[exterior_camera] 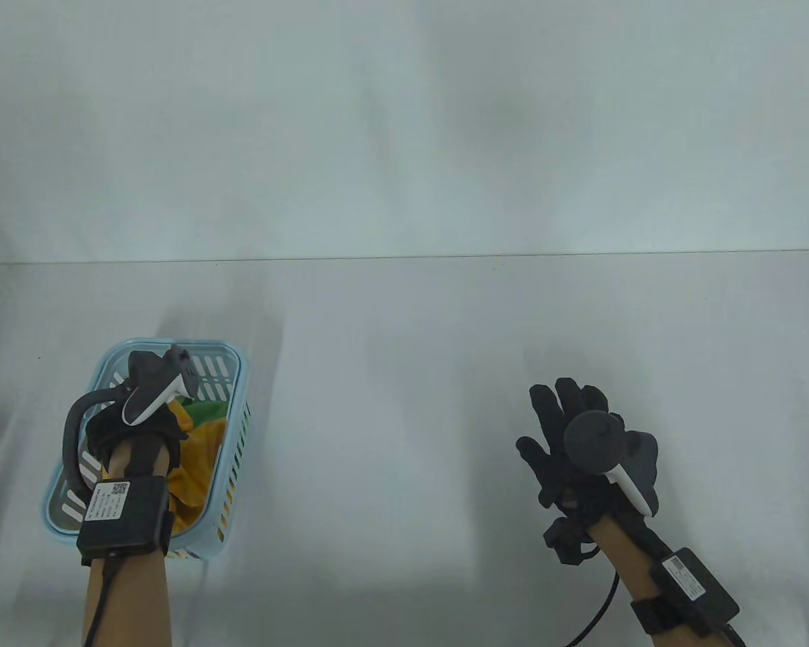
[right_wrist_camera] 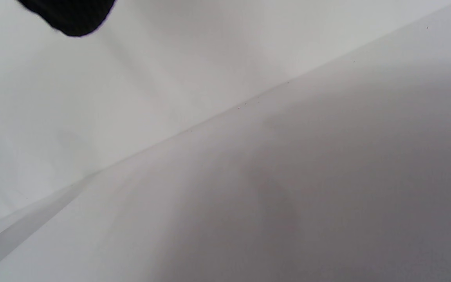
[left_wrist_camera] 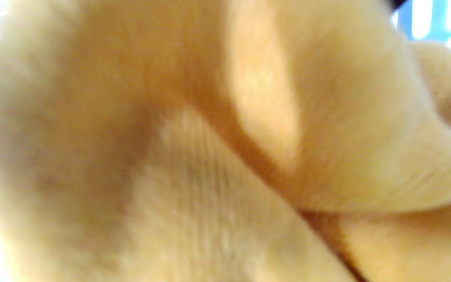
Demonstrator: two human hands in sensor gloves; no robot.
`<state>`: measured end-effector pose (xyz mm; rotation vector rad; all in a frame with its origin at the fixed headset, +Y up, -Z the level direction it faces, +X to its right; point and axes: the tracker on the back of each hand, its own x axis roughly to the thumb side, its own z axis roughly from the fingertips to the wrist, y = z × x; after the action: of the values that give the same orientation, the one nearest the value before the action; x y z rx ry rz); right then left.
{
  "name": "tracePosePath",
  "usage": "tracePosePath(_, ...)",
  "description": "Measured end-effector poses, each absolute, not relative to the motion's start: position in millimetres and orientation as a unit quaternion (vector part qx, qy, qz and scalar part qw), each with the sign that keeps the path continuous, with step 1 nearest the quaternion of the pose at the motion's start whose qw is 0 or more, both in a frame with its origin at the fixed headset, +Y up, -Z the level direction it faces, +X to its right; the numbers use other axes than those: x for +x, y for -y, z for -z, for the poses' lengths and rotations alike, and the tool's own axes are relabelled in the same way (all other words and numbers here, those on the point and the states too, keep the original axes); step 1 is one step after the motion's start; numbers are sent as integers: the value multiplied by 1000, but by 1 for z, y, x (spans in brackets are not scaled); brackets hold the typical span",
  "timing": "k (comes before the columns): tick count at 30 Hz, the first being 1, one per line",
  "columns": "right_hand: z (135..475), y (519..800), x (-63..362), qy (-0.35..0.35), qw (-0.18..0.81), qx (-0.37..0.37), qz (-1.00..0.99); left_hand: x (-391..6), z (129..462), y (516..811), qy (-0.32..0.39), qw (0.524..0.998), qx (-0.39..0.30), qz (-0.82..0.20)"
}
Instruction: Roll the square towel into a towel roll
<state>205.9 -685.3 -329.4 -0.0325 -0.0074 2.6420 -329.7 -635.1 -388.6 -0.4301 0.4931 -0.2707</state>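
**Colours at the basket and the gloves**

Pale blue basket (exterior_camera: 237,377) with white slatted walls, around the left hand (exterior_camera: 135,431). Yellow-orange towel (exterior_camera: 199,448) just beside that hand, plain and fuzzy, with a green patch (exterior_camera: 205,409) beyond it. Black gloves on both hands; right hand (exterior_camera: 583,448) against a plain white table (exterior_camera: 404,323). White-and-dark-grey tracker (exterior_camera: 158,387) on the left hand.

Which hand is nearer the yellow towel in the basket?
Left. The left hand reaches down into the light blue basket, right at the yellow towel, though its fingers are hidden. The right hand is spread open above the bare table, far off to the right.
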Motion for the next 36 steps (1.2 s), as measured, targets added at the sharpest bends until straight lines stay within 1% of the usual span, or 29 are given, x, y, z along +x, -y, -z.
tracePosePath(4, 329, 684, 207, 5, 255, -13, -967, -326, 384, 607, -242, 948, -168, 120)
tracePosePath(8, 329, 684, 207, 7, 258, -12, -966, -321, 377, 576, -240, 960, -117, 88)
tracePosePath(12, 329, 685, 208, 4, 256, -14, -967, -318, 371, 551, -232, 968, -80, 58)
tracePosePath(19, 328, 685, 209, 3, 263, -22, -965, -312, 357, 509, -212, 977, -2, -13)
tracePosePath(23, 328, 685, 210, 2, 260, -24, -965, -306, 349, 484, -187, 979, 44, -66)
tracePosePath(25, 328, 686, 210, 0, 260, -25, -965, -303, 346, 475, -177, 978, 63, -88)
tracePosePath(31, 328, 685, 211, 0, 262, -30, -965, -283, 337, 451, -116, 969, 116, -185)
tracePosePath(33, 328, 685, 211, 0, 264, -30, -964, -272, 334, 447, -88, 962, 126, -226)
tracePosePath(36, 328, 686, 211, 0, 259, -30, -965, -255, 333, 449, -45, 948, 125, -291)
